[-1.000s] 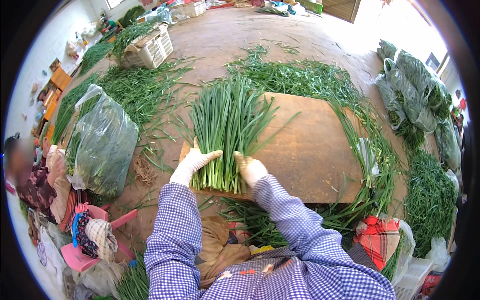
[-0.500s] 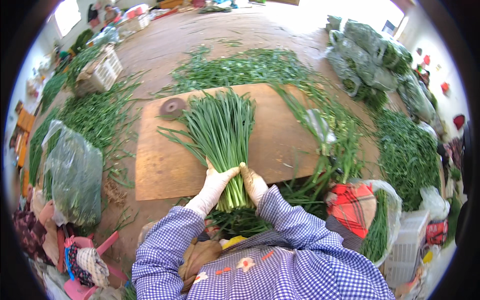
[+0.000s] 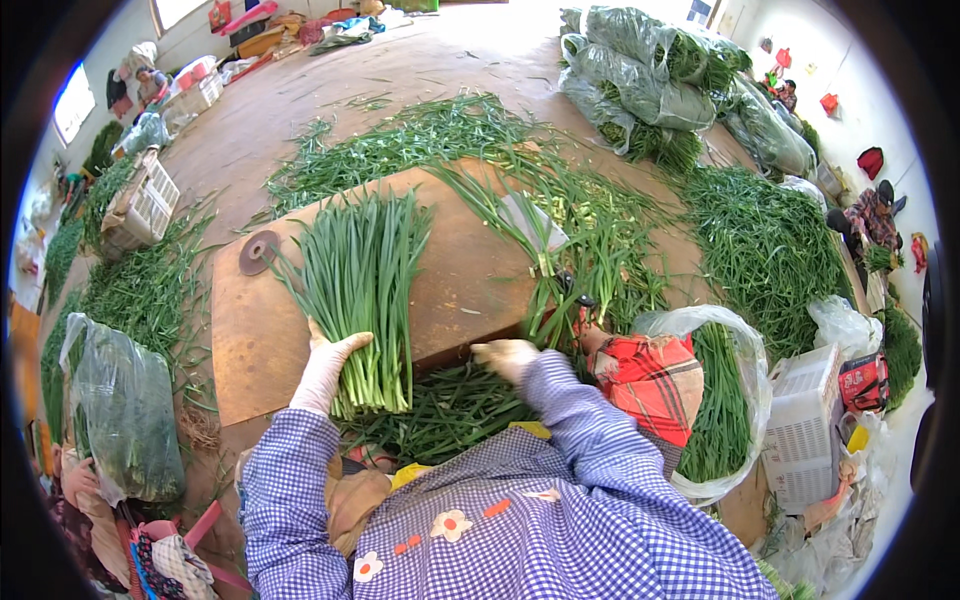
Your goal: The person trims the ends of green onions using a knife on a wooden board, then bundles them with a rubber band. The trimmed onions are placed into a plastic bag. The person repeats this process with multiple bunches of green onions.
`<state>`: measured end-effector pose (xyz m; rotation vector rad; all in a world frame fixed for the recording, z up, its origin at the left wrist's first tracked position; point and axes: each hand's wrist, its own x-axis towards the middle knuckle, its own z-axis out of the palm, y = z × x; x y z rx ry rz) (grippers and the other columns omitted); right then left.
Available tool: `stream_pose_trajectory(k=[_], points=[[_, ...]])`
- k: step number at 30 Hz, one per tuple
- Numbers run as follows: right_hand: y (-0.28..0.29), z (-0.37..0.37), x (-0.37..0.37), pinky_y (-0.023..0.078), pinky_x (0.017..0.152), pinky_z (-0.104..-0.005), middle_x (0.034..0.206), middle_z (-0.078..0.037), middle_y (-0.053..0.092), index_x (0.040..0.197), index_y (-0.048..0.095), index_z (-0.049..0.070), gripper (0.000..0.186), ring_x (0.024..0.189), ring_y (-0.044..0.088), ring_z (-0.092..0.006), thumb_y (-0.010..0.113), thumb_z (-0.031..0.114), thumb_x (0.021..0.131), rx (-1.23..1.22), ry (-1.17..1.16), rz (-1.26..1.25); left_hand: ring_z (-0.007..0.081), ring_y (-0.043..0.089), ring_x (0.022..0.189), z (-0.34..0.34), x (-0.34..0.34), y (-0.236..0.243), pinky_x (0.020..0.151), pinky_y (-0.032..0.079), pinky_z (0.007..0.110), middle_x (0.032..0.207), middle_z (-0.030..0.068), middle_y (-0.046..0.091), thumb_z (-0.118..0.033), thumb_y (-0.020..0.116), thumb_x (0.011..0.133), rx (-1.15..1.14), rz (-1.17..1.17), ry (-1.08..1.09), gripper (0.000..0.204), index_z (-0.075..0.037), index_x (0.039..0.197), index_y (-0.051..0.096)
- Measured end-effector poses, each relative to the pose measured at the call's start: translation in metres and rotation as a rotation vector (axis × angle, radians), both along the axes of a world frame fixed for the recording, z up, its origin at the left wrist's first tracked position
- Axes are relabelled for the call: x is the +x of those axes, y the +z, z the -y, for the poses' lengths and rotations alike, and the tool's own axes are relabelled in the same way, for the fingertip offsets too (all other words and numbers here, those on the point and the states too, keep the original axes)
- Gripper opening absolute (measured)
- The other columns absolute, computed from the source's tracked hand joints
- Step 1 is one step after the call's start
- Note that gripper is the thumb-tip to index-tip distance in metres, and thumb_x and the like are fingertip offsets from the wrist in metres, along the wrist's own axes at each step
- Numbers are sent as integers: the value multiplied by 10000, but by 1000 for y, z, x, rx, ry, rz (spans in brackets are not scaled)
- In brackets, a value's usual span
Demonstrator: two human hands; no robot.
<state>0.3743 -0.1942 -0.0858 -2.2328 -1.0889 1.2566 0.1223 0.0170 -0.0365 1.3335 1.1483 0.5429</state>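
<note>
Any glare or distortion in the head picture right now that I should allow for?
Head view: glare bleaches the far floor at top centre; the board looks bowed along its far edge; the corners are black; the left hand and green leaf bunch look fairly clear.

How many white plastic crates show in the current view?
3 are visible: a left crate topped with greens, a back crate farther off at upper left, and a right crate at the wearer's right. More may be hidden behind the piles.
</note>
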Motion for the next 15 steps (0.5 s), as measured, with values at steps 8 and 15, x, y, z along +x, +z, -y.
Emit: stream_pose_trajectory(k=[8,15], points=[[-56,130,68,412,1011,-383,1223,-165,598,1190,612,56,491,1171,546,-305,437,428,923,-759,57,314,301,516,1154,7,4,17,919,481,377,1385,219,388,-208,829,670,4,-6,48,1149,-44,1493,44],[-14,110,47,495,861,-413,966,-177,677,1024,676,39,412,923,650,-327,510,391,891,-193,-99,550,361,287,1358,-1,14,21,1119,249,429,1514,217,194,-360,819,689,264,-352,224,1143,-117,1512,62]])
